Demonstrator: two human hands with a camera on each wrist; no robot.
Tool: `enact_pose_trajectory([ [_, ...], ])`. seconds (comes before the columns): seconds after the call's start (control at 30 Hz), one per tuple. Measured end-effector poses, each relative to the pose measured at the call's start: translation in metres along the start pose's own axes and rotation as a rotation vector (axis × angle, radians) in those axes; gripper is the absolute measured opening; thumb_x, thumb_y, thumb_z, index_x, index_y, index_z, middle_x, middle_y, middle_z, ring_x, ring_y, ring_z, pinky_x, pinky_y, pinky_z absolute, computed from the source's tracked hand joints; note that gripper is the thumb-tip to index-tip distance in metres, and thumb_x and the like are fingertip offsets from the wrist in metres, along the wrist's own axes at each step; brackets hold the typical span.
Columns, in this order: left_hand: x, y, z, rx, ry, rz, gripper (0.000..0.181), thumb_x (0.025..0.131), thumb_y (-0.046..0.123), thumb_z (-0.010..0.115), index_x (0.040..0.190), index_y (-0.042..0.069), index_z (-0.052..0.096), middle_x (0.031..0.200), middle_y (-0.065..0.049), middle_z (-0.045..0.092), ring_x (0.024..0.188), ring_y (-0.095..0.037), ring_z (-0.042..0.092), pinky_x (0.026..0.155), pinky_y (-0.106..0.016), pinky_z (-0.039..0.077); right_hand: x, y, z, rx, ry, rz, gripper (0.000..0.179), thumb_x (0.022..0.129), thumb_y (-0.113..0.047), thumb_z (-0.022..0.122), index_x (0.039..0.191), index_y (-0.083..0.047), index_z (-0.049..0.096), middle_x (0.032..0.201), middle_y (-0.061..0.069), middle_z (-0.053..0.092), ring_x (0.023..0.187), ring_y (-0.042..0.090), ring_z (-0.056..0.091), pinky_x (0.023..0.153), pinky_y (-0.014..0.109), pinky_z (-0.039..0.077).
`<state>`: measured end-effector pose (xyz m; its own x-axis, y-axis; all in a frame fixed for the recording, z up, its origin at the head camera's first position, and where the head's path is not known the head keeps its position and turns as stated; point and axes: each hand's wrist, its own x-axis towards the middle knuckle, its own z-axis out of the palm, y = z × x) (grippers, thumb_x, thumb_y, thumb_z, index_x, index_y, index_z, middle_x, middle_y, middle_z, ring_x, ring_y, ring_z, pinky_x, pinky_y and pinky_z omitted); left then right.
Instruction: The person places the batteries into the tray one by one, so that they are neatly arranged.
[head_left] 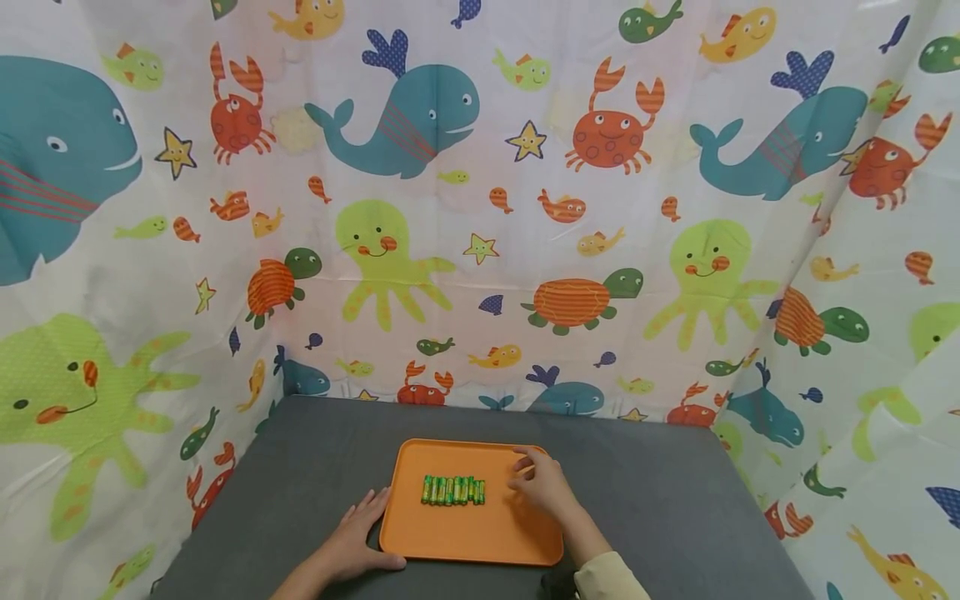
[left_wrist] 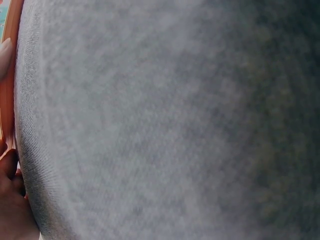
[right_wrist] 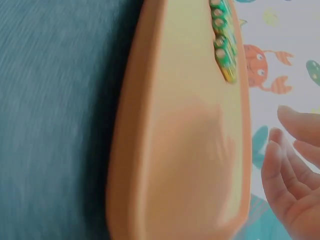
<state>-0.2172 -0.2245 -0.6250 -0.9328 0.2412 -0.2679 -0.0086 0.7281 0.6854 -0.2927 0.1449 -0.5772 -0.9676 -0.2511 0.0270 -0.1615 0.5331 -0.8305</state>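
Observation:
An orange tray [head_left: 442,537] lies on the dark table, with several green and yellow batteries [head_left: 452,491] side by side in a row on it, left of its middle. My left hand [head_left: 352,537] holds the tray at its front left corner, fingers along the left rim and thumb at the front rim. In the left wrist view the thumb [left_wrist: 5,57] touches the orange rim. Over the tray's right part hovers my right hand [head_left: 546,486], its fingers loosely bent and nothing between them. The right wrist view shows this hand apart from the batteries [right_wrist: 222,42].
Dark grey cloth covers the table [head_left: 645,500] around the tray. A white curtain [head_left: 480,308] printed with sea animals hangs behind the table and along both sides. Grey knitted fabric [left_wrist: 150,120] fills most of the left wrist view.

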Motion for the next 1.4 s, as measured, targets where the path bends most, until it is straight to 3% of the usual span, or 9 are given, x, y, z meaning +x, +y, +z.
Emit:
enact_pose_trajectory([
  [0.27,-0.002,0.004,-0.001,-0.01,0.0,0.003,0.123,0.069,0.064,0.084,0.162,0.011,0.022,0.167,-0.014,0.024,0.155,-0.041,0.012,0.12,-0.068,0.006,-0.008,0.012,-0.023,-0.033,0.172,0.028,0.057,0.084,-0.001,0.079,0.137,-0.008,0.06,0.11,0.016,0.068,0.082,0.021,0.064,0.06,0.029,0.054],
  [0.47,-0.003,0.001,-0.002,-0.018,-0.008,0.024,0.121,0.072,0.061,0.083,0.162,0.01,0.021,0.167,-0.014,0.023,0.155,-0.042,0.012,0.119,-0.069,0.005,-0.017,0.031,-0.043,-0.073,0.238,0.085,0.061,0.079,0.005,0.08,0.136,-0.006,0.062,0.116,0.016,0.069,0.079,0.018,0.062,0.059,0.029,0.052],
  [0.67,-0.002,0.005,-0.002,-0.009,-0.002,-0.023,0.123,0.069,0.063,0.084,0.162,0.011,0.023,0.167,-0.013,0.025,0.155,-0.041,0.013,0.12,-0.068,0.006,-0.029,0.047,-0.063,-0.173,0.121,0.169,0.07,0.067,0.017,0.078,0.132,-0.001,0.063,0.12,0.021,0.067,0.097,0.031,0.067,0.072,0.042,0.059],
  [0.87,-0.003,0.006,-0.002,-0.007,0.002,-0.026,0.123,0.069,0.062,0.085,0.162,0.011,0.024,0.167,-0.014,0.025,0.155,-0.042,0.013,0.12,-0.068,0.007,-0.037,0.058,-0.068,-0.253,-0.001,0.218,0.064,0.063,0.014,0.081,0.124,-0.002,0.068,0.111,0.013,0.071,0.094,0.026,0.067,0.08,0.046,0.057],
  [1.07,-0.003,0.0,-0.002,-0.018,0.003,0.035,0.118,0.074,0.059,0.083,0.162,0.009,0.022,0.167,-0.016,0.023,0.154,-0.045,0.013,0.118,-0.071,0.007,-0.039,0.062,-0.068,-0.238,-0.026,0.182,0.061,0.061,0.005,0.09,0.118,-0.002,0.072,0.103,0.009,0.072,0.089,0.024,0.067,0.075,0.043,0.057],
  [1.27,-0.005,0.0,-0.003,-0.029,0.004,0.067,0.117,0.075,0.057,0.083,0.162,0.007,0.022,0.166,-0.018,0.023,0.153,-0.047,0.012,0.117,-0.073,0.006,-0.035,0.064,-0.064,-0.24,-0.053,0.149,0.065,0.068,-0.006,0.091,0.128,-0.006,0.067,0.103,0.009,0.072,0.085,0.021,0.067,0.073,0.041,0.057],
  [1.4,-0.006,0.001,-0.004,-0.034,0.001,0.074,0.116,0.076,0.056,0.083,0.162,0.007,0.022,0.167,-0.018,0.022,0.153,-0.047,0.011,0.117,-0.073,0.005,-0.032,0.064,-0.06,-0.259,-0.039,0.098,0.057,0.071,-0.007,0.089,0.125,-0.007,0.07,0.102,0.009,0.072,0.082,0.02,0.064,0.069,0.037,0.053],
])
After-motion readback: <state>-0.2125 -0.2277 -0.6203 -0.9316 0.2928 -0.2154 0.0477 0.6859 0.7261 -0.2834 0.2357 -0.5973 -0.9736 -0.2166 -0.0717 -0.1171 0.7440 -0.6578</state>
